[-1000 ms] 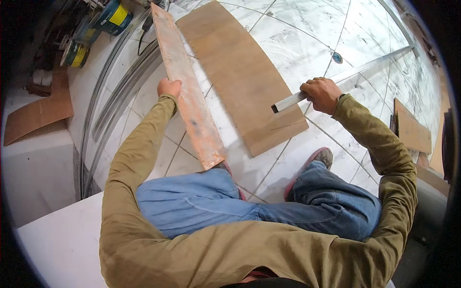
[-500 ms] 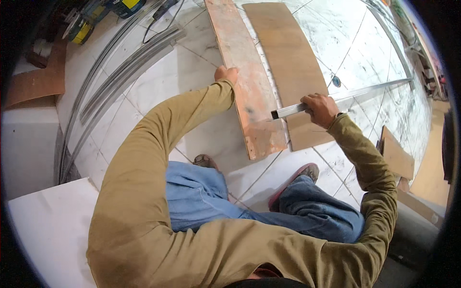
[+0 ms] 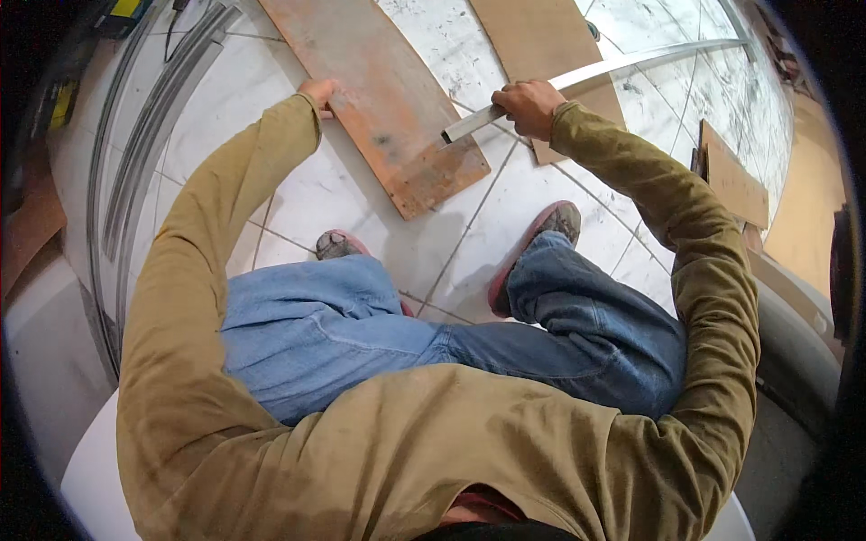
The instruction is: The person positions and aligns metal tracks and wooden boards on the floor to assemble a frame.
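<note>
A long reddish-brown board (image 3: 379,99) lies flat on the white tiled floor (image 3: 343,198) in front of my feet. My left hand (image 3: 317,92) grips its left edge. My right hand (image 3: 528,106) is closed around a long metal straightedge (image 3: 631,65) that runs up and to the right, its near end over the board's right side. A second, plain brown board (image 3: 532,36) lies on the floor beside the first, partly under the straightedge.
Curved metal rails (image 3: 144,153) lie along the floor at left, with tools (image 3: 63,99) beyond them. Smaller brown panels (image 3: 732,180) lean at right. My two shoes (image 3: 541,236) rest on the tiles below the board.
The reddish board, held tilted on edge before, has come down flat on the floor. My left hand stayed on its edge, and my right hand brought the straightedge over it.
</note>
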